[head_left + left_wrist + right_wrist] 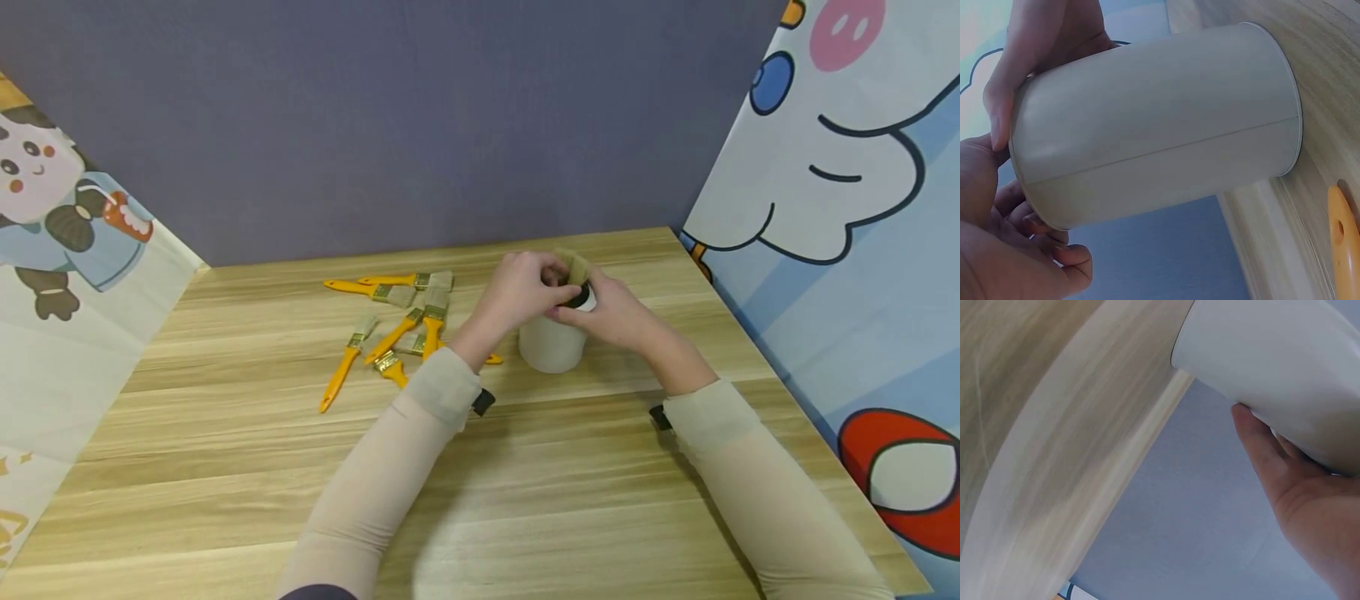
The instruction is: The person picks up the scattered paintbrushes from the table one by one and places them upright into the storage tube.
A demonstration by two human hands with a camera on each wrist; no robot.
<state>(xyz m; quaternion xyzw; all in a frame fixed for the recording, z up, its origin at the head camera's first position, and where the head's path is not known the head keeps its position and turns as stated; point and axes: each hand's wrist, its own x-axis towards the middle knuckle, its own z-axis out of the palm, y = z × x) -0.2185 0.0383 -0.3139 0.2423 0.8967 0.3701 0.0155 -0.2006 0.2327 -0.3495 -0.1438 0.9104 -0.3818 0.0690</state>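
Observation:
A white cylindrical container point(550, 343) stands upright on the table, its dark opening framed by both hands. Tan paintbrush bristles point(574, 265) rise at the opening, between the hands; the rest of that brush is hidden. My left hand point(522, 287) reaches over the rim, fingers curled against the brush, thumb along the rim. Curled fingers of this hand also show beside the container's rim in the left wrist view. My right hand point(618, 312) grips the container's upper right side, thumb at the rim. In the right wrist view its fingers point(1257, 434) lie along the container wall.
Several loose paintbrushes with orange handles point(341, 379) lie scattered left of the container, some crossing one another. A grey-purple panel point(420, 133) stands behind the wooden table point(247, 467). Cartoon-printed panels point(817, 275) flank both sides.

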